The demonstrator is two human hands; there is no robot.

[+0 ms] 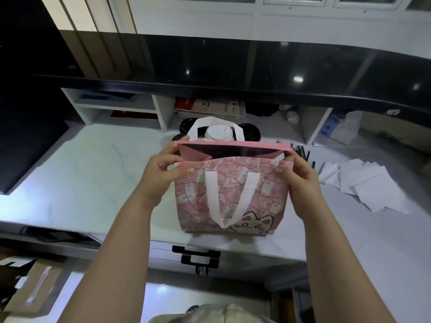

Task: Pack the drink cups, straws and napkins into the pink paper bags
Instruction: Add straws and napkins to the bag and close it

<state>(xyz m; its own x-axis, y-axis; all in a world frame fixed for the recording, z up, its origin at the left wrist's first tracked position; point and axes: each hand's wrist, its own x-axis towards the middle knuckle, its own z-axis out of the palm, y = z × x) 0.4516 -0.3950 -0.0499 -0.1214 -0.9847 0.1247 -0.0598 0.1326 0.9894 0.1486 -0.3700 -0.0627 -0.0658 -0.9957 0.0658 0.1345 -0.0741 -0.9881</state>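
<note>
Pink paper bag [231,194] is standing mid-frame on the white tabletop [93,183], mouth pulled open. Left hand [161,173] has its grip pinched on the bag's left top edge, right hand [296,171] pinched on the right edge. White-lidded cup [219,132] sits just behind the bag, napkins [363,183] spread at the right, dark straws [303,153] beside them.

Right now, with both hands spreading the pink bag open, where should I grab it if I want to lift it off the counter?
Probably by the two white loop handles, from above. The far handle stands up over the rim; the near handle hangs down the pink bag front, so flip it up first. A rim grip would likely crease the paper.
</note>
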